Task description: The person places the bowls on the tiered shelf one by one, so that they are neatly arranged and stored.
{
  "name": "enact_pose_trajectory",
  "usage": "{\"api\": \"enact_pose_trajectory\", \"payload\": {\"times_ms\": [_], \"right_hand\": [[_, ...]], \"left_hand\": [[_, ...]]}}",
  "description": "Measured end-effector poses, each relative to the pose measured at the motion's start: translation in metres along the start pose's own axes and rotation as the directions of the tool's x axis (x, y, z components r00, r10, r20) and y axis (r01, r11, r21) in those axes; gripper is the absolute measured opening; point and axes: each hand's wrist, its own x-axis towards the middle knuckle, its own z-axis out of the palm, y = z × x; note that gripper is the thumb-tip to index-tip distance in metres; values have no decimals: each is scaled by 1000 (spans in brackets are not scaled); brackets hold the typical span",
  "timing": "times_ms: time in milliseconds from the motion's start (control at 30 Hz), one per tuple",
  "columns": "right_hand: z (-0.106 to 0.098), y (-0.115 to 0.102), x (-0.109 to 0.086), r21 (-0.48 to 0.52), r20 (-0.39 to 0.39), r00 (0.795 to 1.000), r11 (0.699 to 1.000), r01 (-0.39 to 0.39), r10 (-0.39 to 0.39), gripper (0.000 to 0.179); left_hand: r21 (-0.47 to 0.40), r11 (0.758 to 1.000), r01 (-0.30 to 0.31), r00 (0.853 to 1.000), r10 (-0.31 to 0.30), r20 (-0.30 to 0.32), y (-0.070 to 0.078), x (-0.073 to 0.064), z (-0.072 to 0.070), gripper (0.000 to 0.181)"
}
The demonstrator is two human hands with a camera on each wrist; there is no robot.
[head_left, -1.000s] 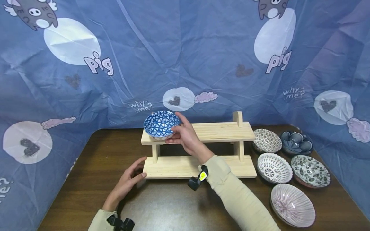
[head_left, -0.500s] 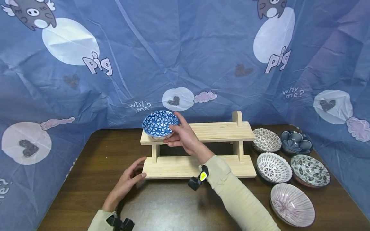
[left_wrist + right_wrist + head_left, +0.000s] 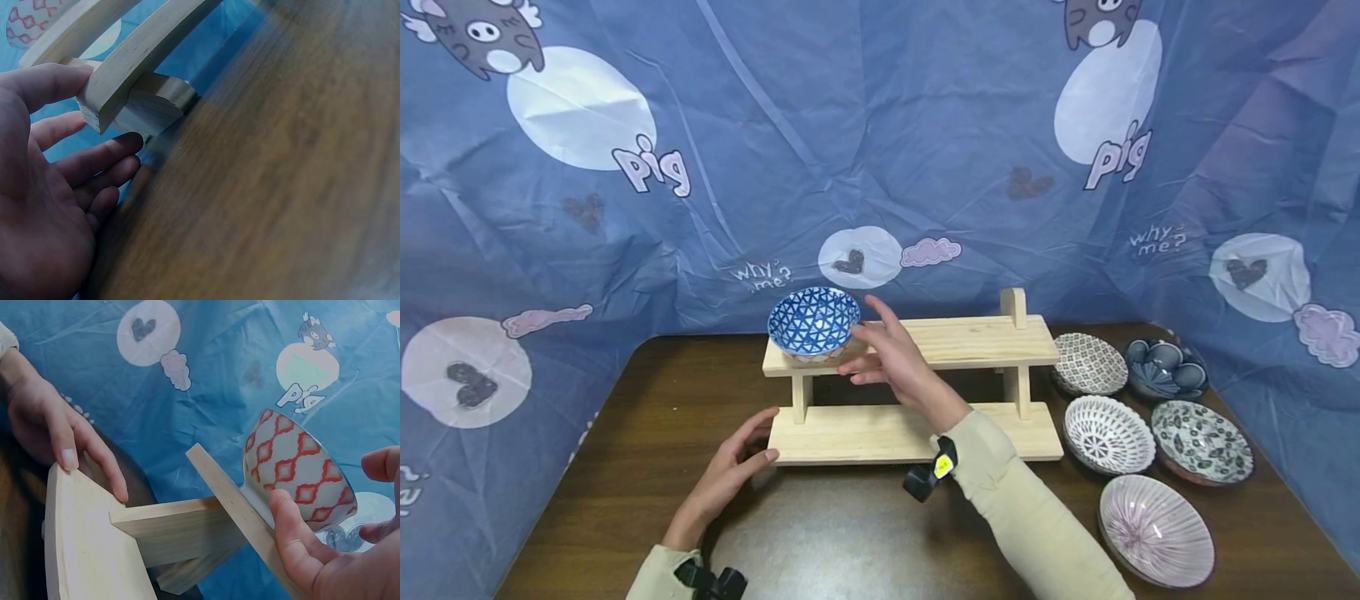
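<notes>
I judge bowl (image 3: pixel 814 323) placement, ten o'clock on the shelf (image 3: pixel 970 342), nearly done: relaxed left hand (image 3: pixel 727 471) touches its end; spread right hand (image 3: pixel 897 357), gripping nothing, should next withdraw.

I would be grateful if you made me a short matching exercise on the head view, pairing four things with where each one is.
1. Blue triangle-patterned bowl
2. Left hand
3. Purple-streaked bowl
4. Dark blue bowl

A. On the table, frontmost of the bowls
B. Touching the left end of the lower shelf
C. On the table, at its rear right corner
D. On the upper shelf

Pairs: 1-D, 2-B, 3-A, 4-C
</notes>
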Motion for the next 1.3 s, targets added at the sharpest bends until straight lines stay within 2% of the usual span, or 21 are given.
{"api": "enact_pose_trajectory", "payload": {"times_ms": [400, 800, 1100, 1300], "right_hand": [[-12, 1, -17, 8, -1, 1000, 1000, 20, -20, 66], [-27, 5, -40, 20, -2, 999, 998, 53, -53, 63], [-41, 8, -59, 19, -3, 997, 997, 76, -76, 62], [-50, 10, -73, -5, -2, 997, 997, 79, -79, 61]], "left_hand": [[1, 1000, -1, 1000, 1, 6, -1, 0, -1, 58], [2, 1000, 11, 1000, -11, 5, -1, 0, 0, 58], [3, 1000, -4, 1000, 4, 3, -2, -1, -1, 58], [6, 1000, 20, 1000, -20, 6, 0, 0, -1, 58]]}}
